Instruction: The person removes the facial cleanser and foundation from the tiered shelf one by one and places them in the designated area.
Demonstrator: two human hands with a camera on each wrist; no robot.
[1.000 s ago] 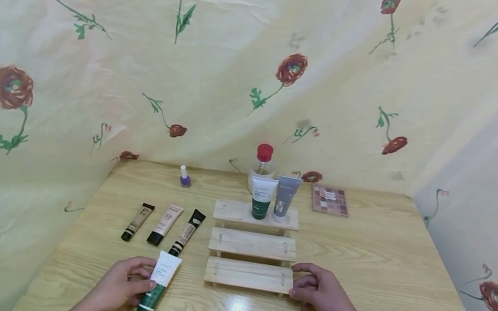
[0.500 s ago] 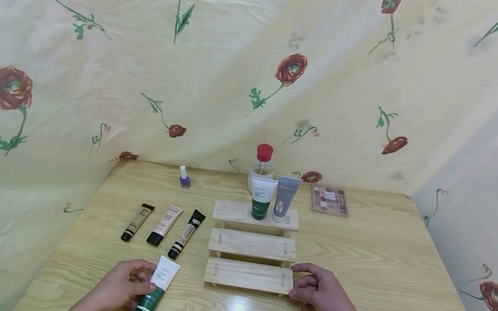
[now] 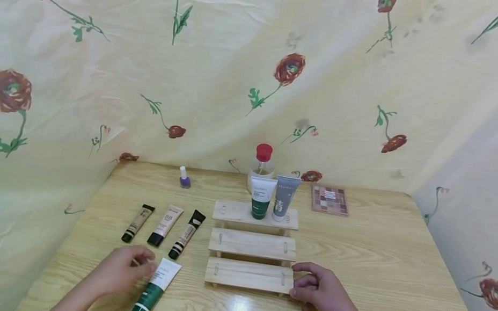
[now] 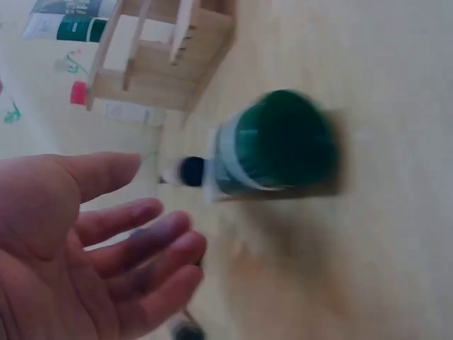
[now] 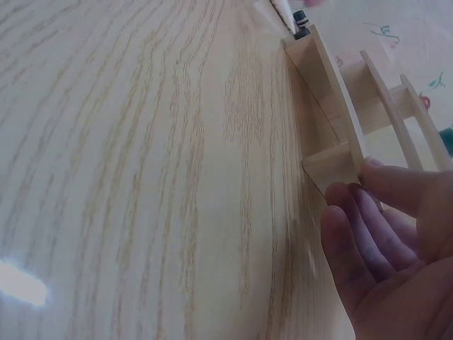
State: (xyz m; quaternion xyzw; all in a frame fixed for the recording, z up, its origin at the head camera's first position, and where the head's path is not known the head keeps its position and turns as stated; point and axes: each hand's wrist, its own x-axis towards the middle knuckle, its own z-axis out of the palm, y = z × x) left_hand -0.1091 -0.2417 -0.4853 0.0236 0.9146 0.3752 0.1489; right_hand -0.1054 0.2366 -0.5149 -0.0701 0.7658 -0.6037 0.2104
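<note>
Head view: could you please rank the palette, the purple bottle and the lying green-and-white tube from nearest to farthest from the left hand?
1. Lying green-and-white tube: just right of the left hand.
2. Purple bottle: toward the back left.
3. Palette: toward the back right.

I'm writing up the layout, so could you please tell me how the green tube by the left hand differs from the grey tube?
The green tube lies on the table, while the grey tube stands on end on the rack. The green tube's flat end is white and its other end green, while the grey tube is grey along most of its length. Both carry printing and have one flat end.
</note>
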